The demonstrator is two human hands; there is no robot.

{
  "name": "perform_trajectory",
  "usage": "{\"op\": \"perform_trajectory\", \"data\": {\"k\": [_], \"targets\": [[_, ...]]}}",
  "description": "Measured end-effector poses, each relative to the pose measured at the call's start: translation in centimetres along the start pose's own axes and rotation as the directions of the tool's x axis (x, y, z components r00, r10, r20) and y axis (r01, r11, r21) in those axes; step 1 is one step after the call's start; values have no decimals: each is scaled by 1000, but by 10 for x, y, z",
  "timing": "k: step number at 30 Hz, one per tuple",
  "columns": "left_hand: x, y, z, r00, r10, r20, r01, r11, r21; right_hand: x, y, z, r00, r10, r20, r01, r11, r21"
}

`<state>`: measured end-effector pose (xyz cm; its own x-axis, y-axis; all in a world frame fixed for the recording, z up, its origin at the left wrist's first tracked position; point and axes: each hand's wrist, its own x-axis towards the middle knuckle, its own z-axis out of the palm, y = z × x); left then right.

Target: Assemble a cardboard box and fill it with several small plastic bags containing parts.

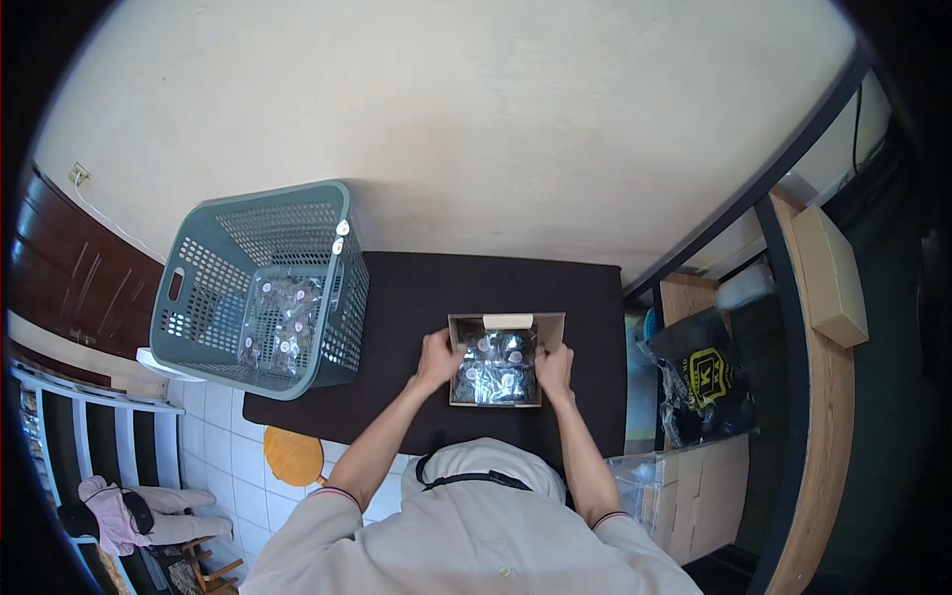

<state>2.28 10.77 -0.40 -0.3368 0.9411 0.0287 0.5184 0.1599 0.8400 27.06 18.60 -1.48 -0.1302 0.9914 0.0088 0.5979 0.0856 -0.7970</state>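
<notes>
A small cardboard box (508,321) stands with its top up on the dark table, in front of my body. Inside it lie several shiny clear plastic packets (493,382) with round pale labels. My left hand (436,361) is closed on the box's left wall, its thumb toward the inside. On the opposite side my right hand (554,372) grips the right wall near the raised flap. What the packets contain is too small to tell.
A large grey-green perforated basket (342,342) at the left of the black table (416,288) holds more clear packets (288,317). An orange round stool (294,454) stands below. At right are a black plastic bag (694,377), cartons (709,491) and a wooden shelf (833,446). Another person (124,516) is far left.
</notes>
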Motion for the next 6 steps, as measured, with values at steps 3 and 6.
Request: {"op": "perform_trajectory", "data": {"k": [3, 6], "targets": [[-13, -7, 1, 999, 35, -20, -35, 999, -19, -8, -1, 2, 989, -3, -147, 12, 998, 58], [-21, -16, -1, 999, 39, 10, -40, 990, 132, -11, 5, 0, 957, -100, -271, 151, 973, 175]]}}
